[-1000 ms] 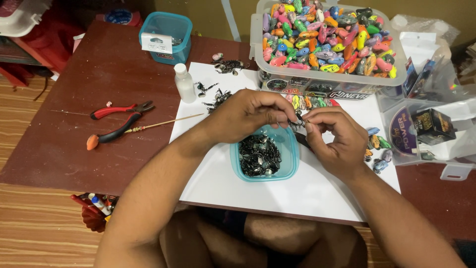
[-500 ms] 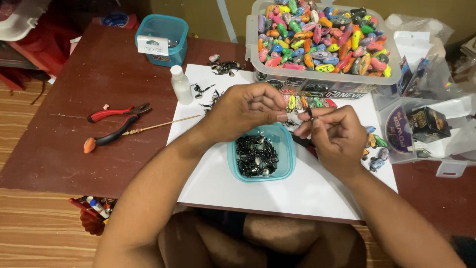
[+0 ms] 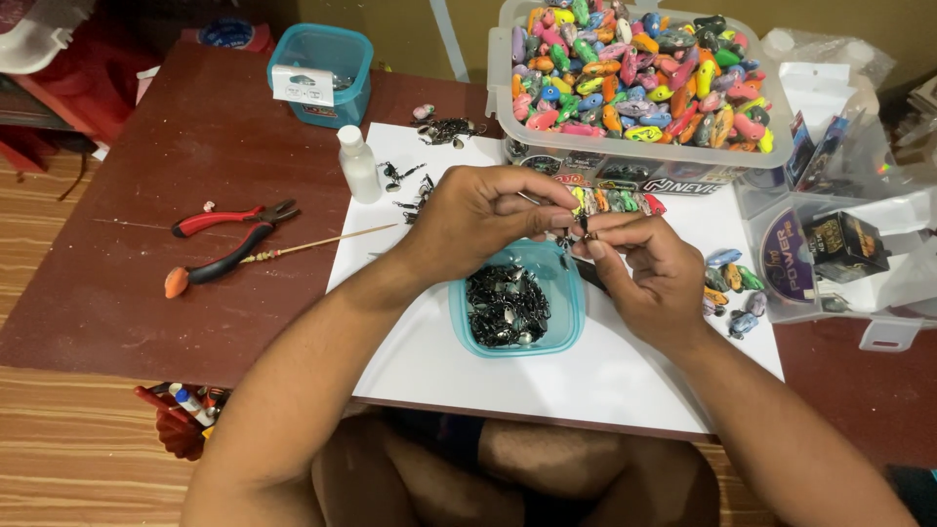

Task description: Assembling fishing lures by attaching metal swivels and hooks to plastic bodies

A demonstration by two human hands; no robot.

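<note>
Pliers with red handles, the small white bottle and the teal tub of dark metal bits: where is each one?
Pliers (image 3: 234, 239), head view, on the handles near the pivot.
White bottle (image 3: 360, 171), head view, on its body.
Teal tub (image 3: 569, 310), head view, on its right wall.

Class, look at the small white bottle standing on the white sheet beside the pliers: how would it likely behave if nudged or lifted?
The small white bottle stands upright, tall and narrow on a small base, so a sideways nudge would probably tip it. Its round body would likely roll across the white sheet afterwards. It looks like thin plastic, so probably light and slightly squeezable.
</note>
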